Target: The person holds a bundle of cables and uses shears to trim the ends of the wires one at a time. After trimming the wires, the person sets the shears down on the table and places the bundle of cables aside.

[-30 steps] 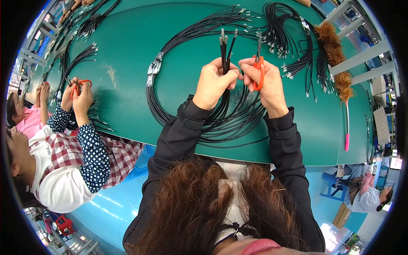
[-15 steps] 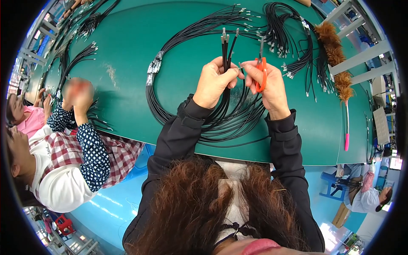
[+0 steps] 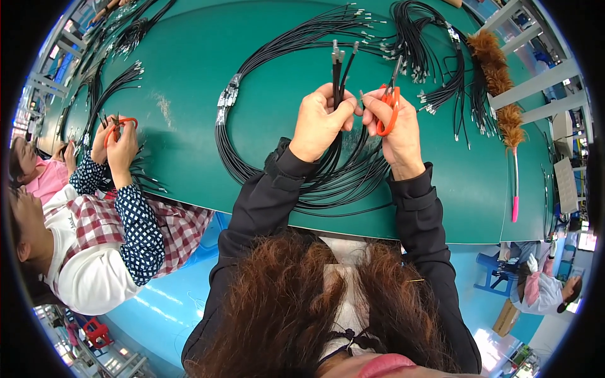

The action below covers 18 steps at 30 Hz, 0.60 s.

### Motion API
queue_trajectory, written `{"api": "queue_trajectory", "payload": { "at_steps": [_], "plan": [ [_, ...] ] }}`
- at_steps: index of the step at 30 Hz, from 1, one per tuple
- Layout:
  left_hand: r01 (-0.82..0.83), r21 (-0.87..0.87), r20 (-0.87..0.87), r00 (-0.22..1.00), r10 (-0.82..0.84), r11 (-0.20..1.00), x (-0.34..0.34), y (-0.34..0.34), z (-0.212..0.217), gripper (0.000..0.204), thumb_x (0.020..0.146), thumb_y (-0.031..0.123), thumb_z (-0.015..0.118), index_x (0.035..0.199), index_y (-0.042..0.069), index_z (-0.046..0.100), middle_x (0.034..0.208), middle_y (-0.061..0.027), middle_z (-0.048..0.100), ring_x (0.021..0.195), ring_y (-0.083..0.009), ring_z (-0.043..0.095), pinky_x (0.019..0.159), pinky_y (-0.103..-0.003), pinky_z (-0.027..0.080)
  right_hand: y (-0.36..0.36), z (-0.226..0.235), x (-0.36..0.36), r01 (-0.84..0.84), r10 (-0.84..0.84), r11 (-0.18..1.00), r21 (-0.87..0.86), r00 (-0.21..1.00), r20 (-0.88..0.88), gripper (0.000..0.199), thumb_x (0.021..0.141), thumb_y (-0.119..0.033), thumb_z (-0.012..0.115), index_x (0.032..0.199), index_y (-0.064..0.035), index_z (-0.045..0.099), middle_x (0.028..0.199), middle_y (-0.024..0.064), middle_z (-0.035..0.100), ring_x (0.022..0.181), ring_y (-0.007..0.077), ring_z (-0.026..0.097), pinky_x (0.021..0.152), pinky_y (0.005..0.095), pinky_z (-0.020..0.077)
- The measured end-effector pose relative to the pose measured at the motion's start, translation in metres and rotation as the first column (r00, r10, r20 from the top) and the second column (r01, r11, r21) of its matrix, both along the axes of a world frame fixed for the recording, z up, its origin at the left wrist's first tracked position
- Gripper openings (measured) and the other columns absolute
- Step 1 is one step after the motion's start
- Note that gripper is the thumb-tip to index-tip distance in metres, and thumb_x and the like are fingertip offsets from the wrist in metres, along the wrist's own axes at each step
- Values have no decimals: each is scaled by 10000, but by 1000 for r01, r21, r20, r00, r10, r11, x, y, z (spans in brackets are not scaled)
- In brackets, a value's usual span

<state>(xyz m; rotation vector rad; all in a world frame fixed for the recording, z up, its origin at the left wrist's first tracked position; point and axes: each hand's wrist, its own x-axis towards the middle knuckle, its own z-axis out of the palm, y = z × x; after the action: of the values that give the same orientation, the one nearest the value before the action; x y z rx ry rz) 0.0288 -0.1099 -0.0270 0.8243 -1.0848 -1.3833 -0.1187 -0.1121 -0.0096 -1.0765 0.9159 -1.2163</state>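
My left hand (image 3: 320,125) is closed round a bunch of black cables (image 3: 341,75), their silvery ends standing up above my fingers. Orange-handled scissors (image 3: 396,113) rest in my right hand (image 3: 403,135), blades pointing up and away. The thumb and forefinger of that hand pinch at a small cable end (image 3: 362,96) close to my left fingertips. Exactly how the fingers grip this end is hard to see. Below my hands, the cables run into a large loop (image 3: 228,150) lying on the green table (image 3: 183,82). A clear wrap (image 3: 229,96) binds the loop at its left.
More black cable bundles (image 3: 409,38) lie at the far right, beside a brown feather duster (image 3: 495,75) with a pink handle. To my left, a co-worker (image 3: 120,233) holds orange-handled scissors (image 3: 117,129) near other cables (image 3: 120,82). Grey rails (image 3: 535,107) border the right side.
The scissors in my right hand have tilted, their tips swinging right. Both hands have shifted only slightly, and the pinched cable end shows more upright between them.
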Motion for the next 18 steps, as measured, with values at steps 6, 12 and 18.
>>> {"api": "queue_trajectory", "payload": {
  "at_steps": [6, 12, 18],
  "plan": [
    [39, 33, -34, 999, -38, 999, -2, 1, 0, 85, 866, 50, 547, 906, -22, 525, 765, -68, 627, 542, -67, 495, 495, -205, 390, 0, 7, -3, -4, 4, 1000, 0, 999, 34, 135, 853, -110, 619, 906, 14, 612, 642, 37, 589, 470, 69, 486, 433, 182, 355],
    [82, 27, -24, 996, -81, 996, -2, -1, -2, 90, 875, 60, 543, 917, -16, 519, 782, -76, 626, 543, -68, 493, 496, -207, 384, -4, 9, -4, -20, 18, 999, -27, 998, -63, 150, 851, -106, 612, 925, 25, 617, 630, 37, 585, 464, 78, 481, 434, 191, 360],
    [111, 42, -70, 992, -108, 993, -5, 0, 0, 100, 888, 88, 543, 917, -5, 520, 789, -81, 625, 567, -64, 490, 517, -200, 384, -6, 0, -13, 12, -19, 996, 91, 997, 75, 145, 857, -118, 608, 895, 22, 610, 619, 34, 576, 467, 79, 478, 443, 199, 357]
  ]
}}
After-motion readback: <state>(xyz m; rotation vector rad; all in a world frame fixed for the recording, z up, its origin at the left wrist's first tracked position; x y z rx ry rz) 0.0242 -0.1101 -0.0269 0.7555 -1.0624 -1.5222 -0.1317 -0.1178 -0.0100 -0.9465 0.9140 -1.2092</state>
